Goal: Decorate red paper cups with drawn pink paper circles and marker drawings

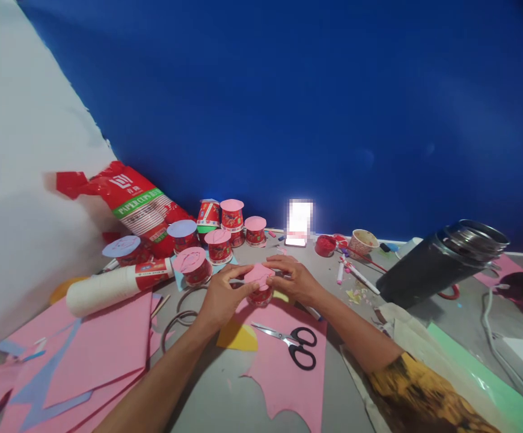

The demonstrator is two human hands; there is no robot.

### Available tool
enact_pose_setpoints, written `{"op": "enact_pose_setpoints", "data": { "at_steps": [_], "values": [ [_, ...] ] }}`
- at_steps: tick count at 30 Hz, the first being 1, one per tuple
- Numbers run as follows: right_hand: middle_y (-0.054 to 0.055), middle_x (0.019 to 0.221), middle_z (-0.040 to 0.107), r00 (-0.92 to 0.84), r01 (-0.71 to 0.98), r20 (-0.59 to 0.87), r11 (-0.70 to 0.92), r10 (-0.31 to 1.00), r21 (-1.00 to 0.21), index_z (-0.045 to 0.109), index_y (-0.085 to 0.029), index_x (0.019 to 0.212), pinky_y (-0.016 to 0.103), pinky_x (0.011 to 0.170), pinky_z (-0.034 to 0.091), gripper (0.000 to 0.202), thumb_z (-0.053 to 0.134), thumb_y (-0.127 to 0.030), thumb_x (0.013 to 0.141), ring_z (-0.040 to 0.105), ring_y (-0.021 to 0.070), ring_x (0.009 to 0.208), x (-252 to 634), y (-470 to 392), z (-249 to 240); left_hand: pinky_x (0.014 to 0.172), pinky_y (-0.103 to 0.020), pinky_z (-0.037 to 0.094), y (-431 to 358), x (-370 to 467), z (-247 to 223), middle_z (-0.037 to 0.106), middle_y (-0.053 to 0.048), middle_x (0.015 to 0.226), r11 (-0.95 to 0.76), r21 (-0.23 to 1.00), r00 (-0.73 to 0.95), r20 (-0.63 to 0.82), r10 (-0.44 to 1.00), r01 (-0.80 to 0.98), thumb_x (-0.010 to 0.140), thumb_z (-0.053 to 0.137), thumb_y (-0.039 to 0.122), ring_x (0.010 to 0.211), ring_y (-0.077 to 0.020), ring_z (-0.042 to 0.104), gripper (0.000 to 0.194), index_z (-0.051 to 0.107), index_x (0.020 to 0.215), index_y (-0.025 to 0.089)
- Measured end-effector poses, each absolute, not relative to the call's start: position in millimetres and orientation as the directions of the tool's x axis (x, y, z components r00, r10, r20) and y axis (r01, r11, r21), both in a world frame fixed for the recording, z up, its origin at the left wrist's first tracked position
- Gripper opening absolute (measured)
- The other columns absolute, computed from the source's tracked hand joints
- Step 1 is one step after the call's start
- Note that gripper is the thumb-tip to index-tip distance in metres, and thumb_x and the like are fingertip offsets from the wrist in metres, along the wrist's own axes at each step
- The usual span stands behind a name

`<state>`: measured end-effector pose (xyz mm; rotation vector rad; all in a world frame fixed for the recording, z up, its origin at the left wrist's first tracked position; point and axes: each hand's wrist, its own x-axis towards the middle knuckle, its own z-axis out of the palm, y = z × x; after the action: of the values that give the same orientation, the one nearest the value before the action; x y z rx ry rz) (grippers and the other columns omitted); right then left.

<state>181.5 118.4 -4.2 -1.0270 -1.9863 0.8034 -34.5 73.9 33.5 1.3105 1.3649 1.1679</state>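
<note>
**Q:** Which step is in hand, and where is the workpiece?

**A:** You are fitting a pink paper disc (258, 275) on top of an upturned red paper cup (260, 295). The cup stands near the middle of the worktop (207, 391), on a pink paper sheet (284, 373). Your left hand (220, 298) is curled around the disc's left edge and the cup's side. Your right hand (291, 277) pinches the disc's right edge from above. Both hands are closed on the disc; neither is free.

**Q:** What does the next move call for?

**A:** Judging by the finished capped cups (220, 243) toward the far edge, centre the disc on the cup base and press it flat all round. Hold the cup steady with the left hand while the right hand smooths the rim. The scissors (292, 344) lie just in front of the cup on the pink sheet, should the edge need trimming. Whether adhesive is already applied cannot be told.
</note>
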Motion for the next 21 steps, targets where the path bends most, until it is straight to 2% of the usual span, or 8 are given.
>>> {"op": "enact_pose_setpoints", "data": {
  "at_steps": [8, 13, 16, 21],
  "values": [
    [0.012, 0.138, 0.07, -0.423, 0.382, 0.29, 0.459, 0.858, -0.802, 0.075, -0.029, 0.13, 0.054, 0.117, 0.045, 0.041, 0.077, -0.043, 0.092, 0.061, 0.0297, 0.134, 183, 117, -4, 0.08, -0.035, 0.059, 76, -37, 25, 0.075, -0.011, 0.117, 0.006, 0.983, -0.045, 0.003, 0.999, 0.186, 0.062, 0.091, 0.04, 0.096, -0.0263, 0.072, 0.046, 0.085, 0.103, 0.021],
    [0.014, 0.16, 0.05, -0.537, 0.401, 0.268, 0.522, 0.8, -0.753, 0.055, -0.029, 0.153, 0.057, 0.125, 0.033, 0.06, 0.069, -0.046, 0.097, 0.044, 0.03, 0.151, 186, 121, 2, 0.085, -0.036, 0.057, 77, -39, 22, 0.076, -0.01, 0.119, -0.026, 0.971, -0.017, 0.031, 0.999, 0.239, 0.067, 0.089, 0.04, 0.1, -0.027, 0.071, 0.045, 0.084, 0.109, 0.023],
    [0.013, 0.165, 0.043, -0.629, 0.418, 0.215, 0.558, 0.747, -0.716, 0.055, -0.031, 0.153, 0.059, 0.126, 0.029, 0.056, 0.064, -0.048, 0.101, 0.038, 0.0308, 0.155, 188, 125, 12, 0.087, -0.038, 0.056, 77, -39, 23, 0.076, -0.01, 0.119, -0.032, 0.963, -0.02, 0.039, 0.999, 0.268, 0.069, 0.088, 0.039, 0.101, -0.0277, 0.071, 0.043, 0.084, 0.109, 0.023],
    [0.01, 0.163, 0.047, -0.666, 0.436, 0.144, 0.538, 0.732, -0.721, 0.058, -0.034, 0.15, 0.056, 0.126, 0.03, 0.049, 0.061, -0.048, 0.103, 0.038, 0.0295, 0.155, 189, 126, 23, 0.087, -0.037, 0.056, 76, -38, 25, 0.076, -0.01, 0.12, -0.041, 0.958, -0.011, 0.046, 0.999, 0.284, 0.07, 0.087, 0.041, 0.104, -0.0286, 0.071, 0.043, 0.083, 0.109, 0.023]
  ]
}}
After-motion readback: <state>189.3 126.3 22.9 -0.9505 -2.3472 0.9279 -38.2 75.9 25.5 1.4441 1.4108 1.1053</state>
